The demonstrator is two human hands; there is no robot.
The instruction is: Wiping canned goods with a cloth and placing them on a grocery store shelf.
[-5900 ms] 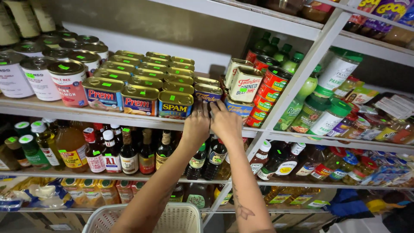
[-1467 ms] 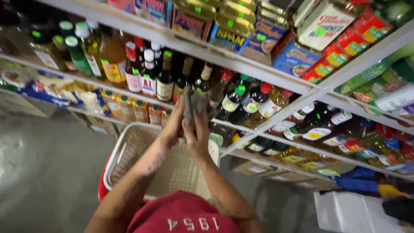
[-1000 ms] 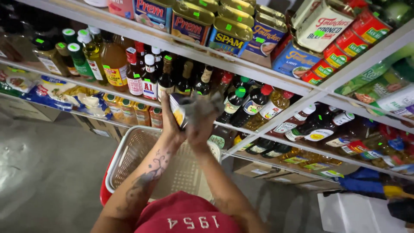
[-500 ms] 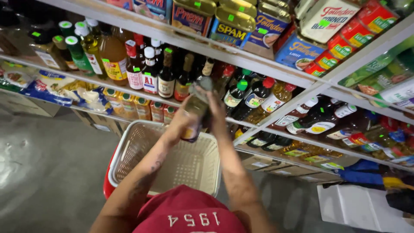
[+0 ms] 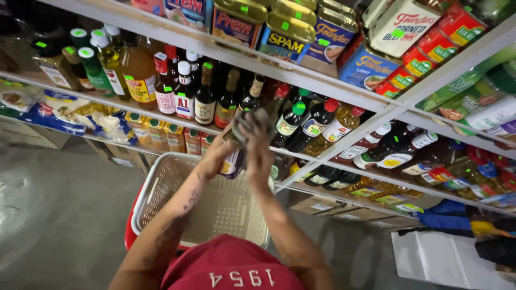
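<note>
My left hand (image 5: 214, 157) and my right hand (image 5: 259, 149) together grip a small rectangular tin (image 5: 240, 134) with a grey metal top and a coloured label. They hold it tilted in the air, in front of the sauce-bottle shelf and above the far edge of a beige plastic basket (image 5: 161, 180) with a red rim. The basket's mesh floor shows nothing in it. My left forearm bears a dark tattoo.
White wire-frame shelves (image 5: 344, 86) run across the view. Stacked tins (image 5: 285, 37) fill the top shelf, and dark sauce bottles (image 5: 204, 102) and oil bottles (image 5: 137, 70) the middle one. Packets lie lower left. A red cloth (image 5: 231, 266) is at the bottom edge; the floor is grey concrete.
Since the hands reached to the tin shelf, they have come down with a tin. Over the last second they have turned it in front of the bottles, above the basket.
</note>
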